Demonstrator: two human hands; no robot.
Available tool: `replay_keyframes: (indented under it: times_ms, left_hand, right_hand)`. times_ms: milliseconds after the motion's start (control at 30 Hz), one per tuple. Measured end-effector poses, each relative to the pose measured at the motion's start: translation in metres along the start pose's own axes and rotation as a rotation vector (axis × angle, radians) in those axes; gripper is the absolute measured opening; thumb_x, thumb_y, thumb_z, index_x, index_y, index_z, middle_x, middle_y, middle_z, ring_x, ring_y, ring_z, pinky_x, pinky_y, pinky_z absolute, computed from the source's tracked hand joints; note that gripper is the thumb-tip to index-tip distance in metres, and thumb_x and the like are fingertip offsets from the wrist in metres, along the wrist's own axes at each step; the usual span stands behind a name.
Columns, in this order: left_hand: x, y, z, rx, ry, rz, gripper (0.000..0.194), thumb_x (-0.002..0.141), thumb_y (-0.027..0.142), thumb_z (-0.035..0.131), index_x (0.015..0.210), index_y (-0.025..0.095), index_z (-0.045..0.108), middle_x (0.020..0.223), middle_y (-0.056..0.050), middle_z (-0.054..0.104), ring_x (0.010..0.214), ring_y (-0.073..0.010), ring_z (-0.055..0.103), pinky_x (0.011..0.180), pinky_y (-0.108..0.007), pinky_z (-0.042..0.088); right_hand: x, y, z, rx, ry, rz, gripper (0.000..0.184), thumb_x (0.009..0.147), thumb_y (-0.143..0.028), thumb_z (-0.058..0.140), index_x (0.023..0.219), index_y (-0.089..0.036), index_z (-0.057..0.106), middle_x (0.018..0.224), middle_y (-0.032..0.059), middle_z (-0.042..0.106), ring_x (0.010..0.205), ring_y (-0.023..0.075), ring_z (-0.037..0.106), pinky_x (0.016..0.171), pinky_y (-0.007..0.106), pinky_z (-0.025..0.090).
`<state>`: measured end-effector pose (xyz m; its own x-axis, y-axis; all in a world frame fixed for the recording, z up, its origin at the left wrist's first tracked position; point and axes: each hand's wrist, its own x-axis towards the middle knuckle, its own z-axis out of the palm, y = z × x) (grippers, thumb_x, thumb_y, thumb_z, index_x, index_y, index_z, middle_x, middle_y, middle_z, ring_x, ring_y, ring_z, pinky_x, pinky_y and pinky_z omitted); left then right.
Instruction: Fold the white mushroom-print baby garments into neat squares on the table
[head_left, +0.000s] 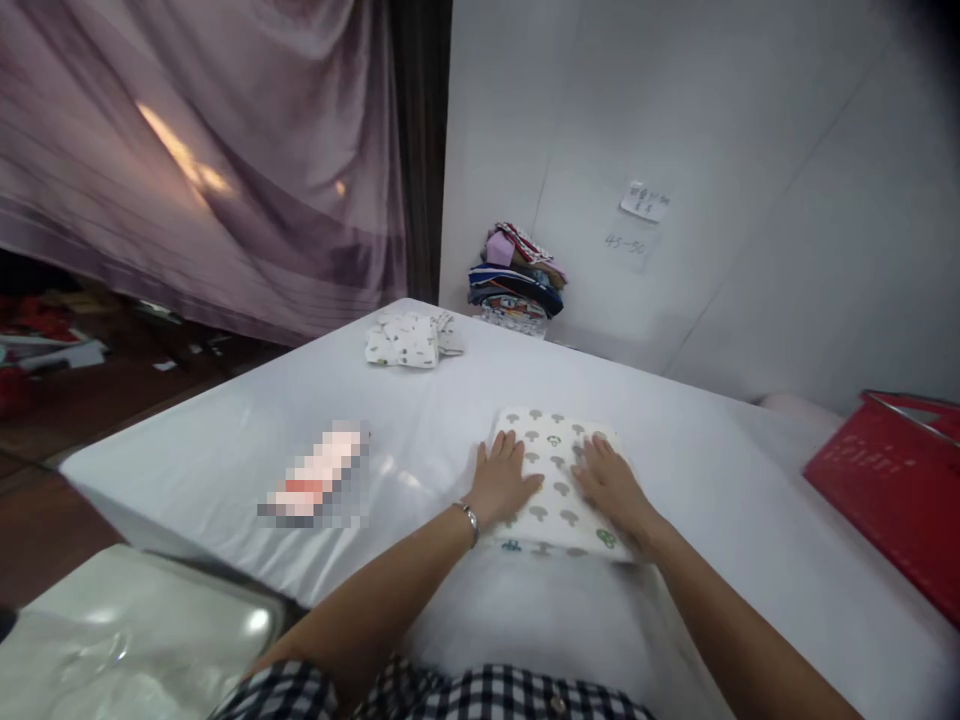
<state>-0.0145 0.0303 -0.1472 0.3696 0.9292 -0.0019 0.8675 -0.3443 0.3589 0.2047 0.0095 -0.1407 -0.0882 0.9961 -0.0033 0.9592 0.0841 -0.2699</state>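
Risk of creases in the folded mushroom-print cloth, lower centre of the frame, from uneven pressure under left hand and right hand, both spread flat, gripping nothing; possible skewing of layers, from sliding on smooth-looking white cover beneath.

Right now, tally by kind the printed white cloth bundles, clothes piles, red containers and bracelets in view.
Printed white cloth bundles: 2 (the flat one under the left hand and right hand; the rumpled one)
Clothes pile: 1
Red container: 1
Bracelet: 1
Total: 5
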Motion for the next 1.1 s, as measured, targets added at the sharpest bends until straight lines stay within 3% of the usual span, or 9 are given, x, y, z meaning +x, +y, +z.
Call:
replay_keyframes:
  times_ms: [133, 267, 400, 633, 833, 967, 1100]
  left_hand:
    - [0.028, 0.004, -0.003, 0.053, 0.106, 0.031, 0.075, 0.082, 0.065, 0.023, 0.138, 0.016, 0.031, 0.150, -0.009, 0.014, 0.138, -0.0269, 0.003, 0.110, -0.049, 0.004]
    - [0.042, -0.002, 0.009, 0.037, 0.091, 0.018, 0.076, 0.082, 0.064, 0.023, 0.140, 0.014, 0.028, 0.150, -0.009, 0.014, 0.138, -0.0269, 0.006, 0.109, -0.047, 0.009]
    - [0.040, -0.006, 0.015, 0.022, 0.105, 0.022, 0.075, 0.083, 0.063, 0.022, 0.140, 0.015, 0.026, 0.150, -0.008, 0.013, 0.138, -0.0259, 0.004, 0.109, -0.047, 0.011]
    - [0.033, -0.001, 0.007, -0.055, 0.066, -0.007, 0.073, 0.082, 0.062, 0.027, 0.140, 0.017, 0.025, 0.151, -0.007, 0.011, 0.138, -0.0246, 0.004, 0.107, -0.047, 0.016]
    - [0.027, 0.002, 0.007, -0.114, 0.061, -0.020, 0.074, 0.080, 0.064, 0.029, 0.140, 0.021, 0.025, 0.151, -0.003, 0.010, 0.138, -0.0239, 0.003, 0.108, -0.046, 0.015]
    - [0.025, 0.002, 0.006, -0.151, 0.049, -0.017, 0.075, 0.080, 0.065, 0.028, 0.141, 0.021, 0.022, 0.151, -0.003, 0.009, 0.138, -0.0240, 0.001, 0.108, -0.048, 0.016]
    - [0.023, 0.002, 0.003, -0.216, 0.078, -0.005, 0.070, 0.080, 0.063, 0.031, 0.137, 0.023, 0.028, 0.151, -0.003, 0.014, 0.138, -0.0227, 0.005, 0.108, -0.047, 0.016]
  right_hand:
    - [0.025, 0.014, -0.001, -0.102, 0.052, 0.069, 0.069, 0.087, -0.054, 0.027, 0.141, -0.010, 0.026, 0.148, 0.0116, 0.017, 0.137, 0.0246, 0.010, 0.109, 0.045, 0.011]
    - [0.036, 0.031, 0.011, -0.046, 0.053, 0.129, 0.071, 0.087, -0.058, 0.024, 0.141, -0.011, 0.025, 0.149, 0.0100, 0.017, 0.137, 0.0238, 0.011, 0.108, 0.045, 0.014]
    - [0.038, 0.041, 0.018, 0.021, 0.082, 0.109, 0.072, 0.086, -0.060, 0.026, 0.140, -0.012, 0.028, 0.148, 0.0094, 0.018, 0.136, 0.0241, 0.012, 0.108, 0.044, 0.017]
    - [0.038, 0.047, 0.014, 0.076, 0.102, 0.065, 0.065, 0.084, -0.054, 0.034, 0.135, -0.014, 0.037, 0.145, 0.0108, 0.028, 0.135, 0.0256, 0.019, 0.107, 0.045, 0.023]
    - [0.038, 0.048, 0.009, -0.042, 0.100, 0.107, 0.067, 0.084, -0.057, 0.027, 0.136, -0.015, 0.035, 0.146, 0.0113, 0.026, 0.135, 0.0283, 0.018, 0.106, 0.055, 0.016]
    - [0.042, 0.050, 0.018, -0.023, 0.086, 0.088, 0.074, 0.082, -0.059, 0.027, 0.136, -0.009, 0.034, 0.146, 0.0132, 0.026, 0.135, 0.0284, 0.018, 0.106, 0.049, 0.022]
    - [0.036, 0.051, 0.012, 0.157, 0.066, 0.139, 0.076, 0.078, -0.060, 0.033, 0.134, -0.009, 0.039, 0.146, 0.0110, 0.026, 0.136, 0.0252, 0.016, 0.111, 0.040, 0.016]
